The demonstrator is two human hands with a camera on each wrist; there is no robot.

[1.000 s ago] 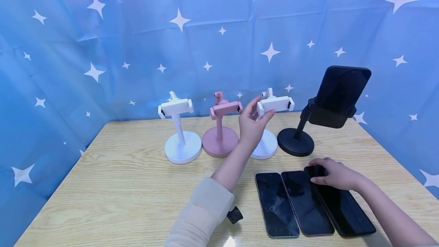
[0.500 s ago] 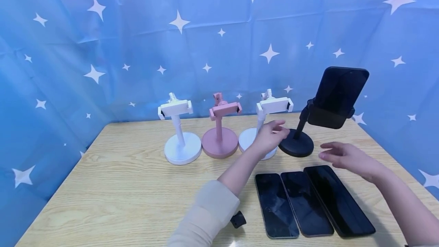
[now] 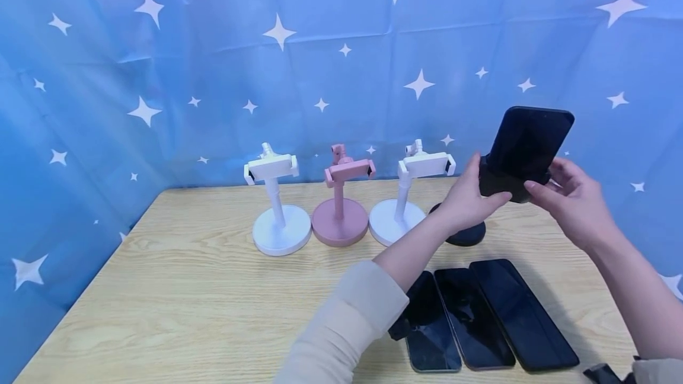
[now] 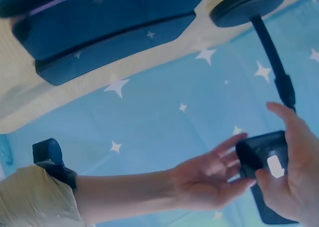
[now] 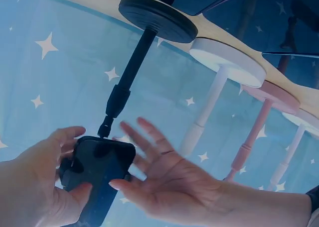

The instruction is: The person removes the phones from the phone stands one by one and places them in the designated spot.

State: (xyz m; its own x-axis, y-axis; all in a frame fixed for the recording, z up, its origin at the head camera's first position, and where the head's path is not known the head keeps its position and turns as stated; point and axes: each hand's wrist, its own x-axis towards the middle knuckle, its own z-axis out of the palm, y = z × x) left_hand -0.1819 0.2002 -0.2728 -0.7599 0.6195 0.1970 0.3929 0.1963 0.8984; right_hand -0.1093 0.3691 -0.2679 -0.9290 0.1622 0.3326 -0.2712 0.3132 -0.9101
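Note:
A black phone stand (image 3: 468,236) carries a dark phone (image 3: 532,138), tilted, in its clamp. My right hand (image 3: 578,206) holds the clamp's right side, thumb in front and fingers curled behind its edge. At the lower left side of the phone is my left hand (image 3: 472,194). Its thumb touches the front near the bottom, while its fingers are spread out beside the clamp in the right wrist view. That view shows the black stem (image 5: 137,62) running down from the base to the phone (image 5: 102,162).
Left of the black stand are a white phone stand (image 3: 397,221), a pink one (image 3: 340,222) and another white one (image 3: 281,230). Several dark phones lie side by side in front, among them one at the right (image 3: 525,316). A blue starred cloth (image 3: 213,76) hangs behind the table.
My left hand has left the nearer white stand and moved right to the black one. My right hand has lifted off the rightmost lying phone and risen to the black stand's clamp.

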